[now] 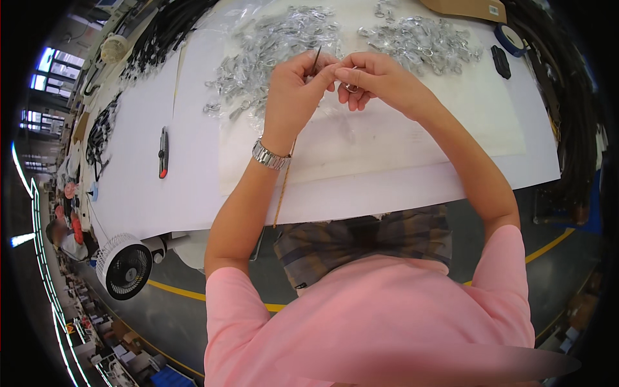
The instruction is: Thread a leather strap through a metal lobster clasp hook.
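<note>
Head view: a utility knife (164, 152) is laid on the desk (135, 190); then bagged metal clips (274, 42) are partly blocked by the left hand (292, 93), in whose fingers a thin dark rod (317, 59) is gripped; a shiny metal piece (350, 88) is held beside it in the right hand's (387, 77) fingers.

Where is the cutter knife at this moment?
In the head view, the cutter knife lies toward the left on the white table, left of the metal watch.

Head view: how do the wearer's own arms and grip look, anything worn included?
Short pink sleeves. The left forearm wears a silver-coloured metal link band; the right forearm is without one. The left grip and right grip are ungloved.
</note>
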Demonstrator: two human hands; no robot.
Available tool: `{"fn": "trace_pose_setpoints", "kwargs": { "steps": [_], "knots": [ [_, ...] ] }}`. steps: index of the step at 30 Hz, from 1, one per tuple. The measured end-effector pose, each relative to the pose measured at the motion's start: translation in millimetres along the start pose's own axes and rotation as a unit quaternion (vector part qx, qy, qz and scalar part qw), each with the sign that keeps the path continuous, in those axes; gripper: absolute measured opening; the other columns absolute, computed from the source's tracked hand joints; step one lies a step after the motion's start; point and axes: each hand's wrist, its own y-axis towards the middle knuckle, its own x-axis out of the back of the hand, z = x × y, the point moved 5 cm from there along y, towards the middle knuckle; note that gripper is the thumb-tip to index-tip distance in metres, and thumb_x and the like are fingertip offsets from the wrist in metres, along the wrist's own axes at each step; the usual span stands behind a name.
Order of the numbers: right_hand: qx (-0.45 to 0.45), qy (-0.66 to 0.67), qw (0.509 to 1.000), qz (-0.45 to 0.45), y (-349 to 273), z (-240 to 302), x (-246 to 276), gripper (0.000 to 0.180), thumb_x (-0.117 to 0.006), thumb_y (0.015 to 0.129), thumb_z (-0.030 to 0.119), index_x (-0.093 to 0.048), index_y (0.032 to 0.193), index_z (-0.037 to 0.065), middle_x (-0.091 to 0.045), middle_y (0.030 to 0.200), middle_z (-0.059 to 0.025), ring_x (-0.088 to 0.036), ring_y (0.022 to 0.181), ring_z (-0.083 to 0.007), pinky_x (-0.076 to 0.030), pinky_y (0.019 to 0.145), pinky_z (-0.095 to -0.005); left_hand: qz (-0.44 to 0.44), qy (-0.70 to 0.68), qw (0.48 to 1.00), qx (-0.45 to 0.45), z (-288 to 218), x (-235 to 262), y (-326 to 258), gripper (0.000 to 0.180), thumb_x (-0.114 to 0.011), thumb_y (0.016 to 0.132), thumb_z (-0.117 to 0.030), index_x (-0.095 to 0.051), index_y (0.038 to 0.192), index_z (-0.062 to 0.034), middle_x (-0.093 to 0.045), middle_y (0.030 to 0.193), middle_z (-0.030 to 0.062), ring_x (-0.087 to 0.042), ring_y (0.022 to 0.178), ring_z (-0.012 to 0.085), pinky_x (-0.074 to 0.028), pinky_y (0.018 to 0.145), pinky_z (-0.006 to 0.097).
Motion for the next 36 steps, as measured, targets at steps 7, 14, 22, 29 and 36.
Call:
{"fn": "trace_pose_setpoints", "kwargs": {
  "steps": [7, 14, 22, 29, 36],
  "knots": [
    [-0.074, 0.159, 0.97, 0.171, -8, 2, 13, 0.026, -0.06, 0.106, 0.025, -0.068, 0.109, 0.0, -0.071, 0.087, -0.004, -0.066, 0.072, -0.0085, -0.053, 0.06, -0.0211, 0.053, -0.08, 0.995, -0.02, -14, -11, -4, 0.013, -0.068, 0.099, -0.012, -0.073, 0.104, -0.0016, -0.064, 0.073, -0.0018, -0.048, 0.056, 0.0022, -0.032, 0.048, 0.018],
    [-0.132, 0.3, 0.931, 0.16, -4, -16, 4, 0.026, -0.064, 0.103, 0.024, -0.069, 0.113, 0.0, -0.065, 0.082, 0.0034, -0.054, 0.065, -0.0023, -0.047, 0.056, -0.0185, 0.125, -0.24, 0.959, 0.085, 5, 4, 0, 0.017, -0.064, 0.102, -0.016, -0.072, 0.109, -0.0022, -0.063, 0.072, -0.0024, -0.041, 0.052, 0.0018, -0.029, 0.045, 0.018],
    [-0.059, 0.101, 0.992, 0.047, -2, -3, 10, 0.026, -0.07, 0.099, 0.027, -0.075, 0.104, 0.002, -0.066, 0.076, 0.0032, -0.057, 0.061, -0.0046, -0.047, 0.058, -0.0208, 0.056, 0.015, 0.994, 0.089, 7, 37, 10, 0.031, -0.053, 0.106, -0.017, -0.068, 0.123, 0.0029, -0.063, 0.076, -0.001, -0.041, 0.061, 0.0051, -0.036, 0.055, 0.021],
    [0.01, -0.031, 0.998, -0.049, -1, -6, 11, 0.022, -0.068, 0.098, 0.023, -0.077, 0.092, 0.003, -0.065, 0.072, 0.0006, -0.056, 0.059, -0.0078, -0.046, 0.056, -0.0233, 0.169, 0.115, 0.979, -0.013, -18, 4, -9, 0.035, -0.053, 0.103, -0.017, -0.064, 0.132, 0.001, -0.071, 0.078, 0.004, -0.053, 0.069, 0.0105, -0.047, 0.065, 0.028],
    [0.047, -0.092, 0.985, -0.137, -8, -4, 6, 0.021, -0.065, 0.099, 0.017, -0.077, 0.095, 0.001, -0.066, 0.073, 0.0005, -0.056, 0.06, -0.0071, -0.046, 0.055, -0.0234, 0.084, 0.123, 0.988, 0.035, -4, -16, -10, 0.033, -0.051, 0.104, -0.012, -0.065, 0.132, -0.002, -0.068, 0.077, 0.0019, -0.051, 0.064, 0.0091, -0.045, 0.061, 0.026]
  ]
}}
